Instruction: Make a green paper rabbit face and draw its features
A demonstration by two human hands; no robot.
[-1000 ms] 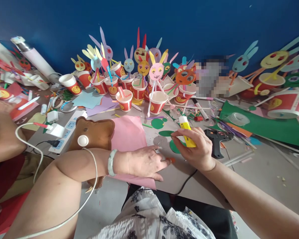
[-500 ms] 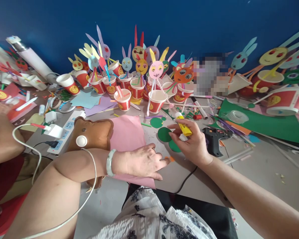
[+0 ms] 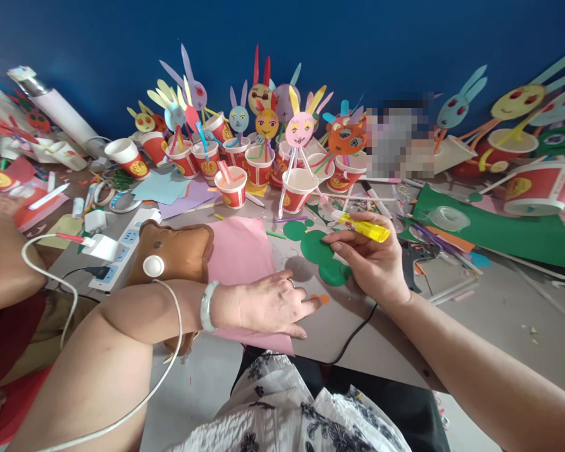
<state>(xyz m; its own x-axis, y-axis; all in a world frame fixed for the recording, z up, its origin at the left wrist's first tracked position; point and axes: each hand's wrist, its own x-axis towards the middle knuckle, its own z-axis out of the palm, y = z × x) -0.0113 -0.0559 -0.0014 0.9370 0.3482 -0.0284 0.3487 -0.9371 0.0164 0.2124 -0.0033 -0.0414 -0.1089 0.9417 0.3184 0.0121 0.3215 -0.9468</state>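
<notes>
My right hand holds a yellow glue stick across its fingers, with the white end pointing left. Its thumb and forefinger also pinch the edge of a green paper circle, which is tilted a little. Just below that lies a second green circle, partly overlapped by the first. My left hand rests low over the pink paper and the table, fingers apart, holding nothing. Its forefinger touches a small orange paper piece.
Behind stand several paper cups with paper rabbit faces on straws. A brown cushion-like warmer with a white cable lies left, beside a power strip. A dark glue gun and green sheet are right. A co-worker's arm shows far left.
My right hand has taken hold of the upper green circle and raised its edge. The glue stick has swung closer to level. My left hand stays in place.
</notes>
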